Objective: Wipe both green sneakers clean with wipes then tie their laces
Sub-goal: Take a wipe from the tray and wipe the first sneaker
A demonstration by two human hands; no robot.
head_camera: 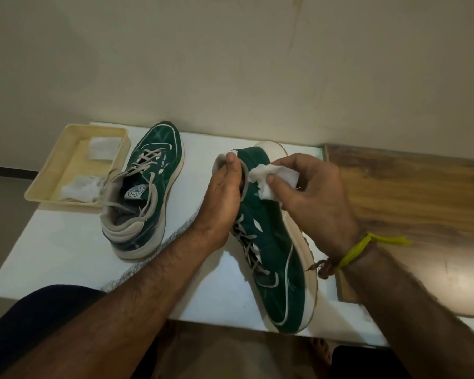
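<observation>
Two green sneakers with cream soles are on a white table (66,242). The left sneaker (151,170) stands upright with its toe toward the wall and its grey laces loose. The right sneaker (277,258) is tilted onto its side, heel away from me and toe near the table's front edge, laces untied. My left hand (219,203) grips this sneaker at its collar, with the thumb over the heel. A crumpled white wipe (271,179) is pinched in my right hand (318,203) and pressed against the green side near the heel.
A cream plastic tray (52,181) at the table's back left holds two more white wipes (80,187). A wooden surface (408,201) adjoins the table on the right. A pale wall runs behind. My knees are below the front edge.
</observation>
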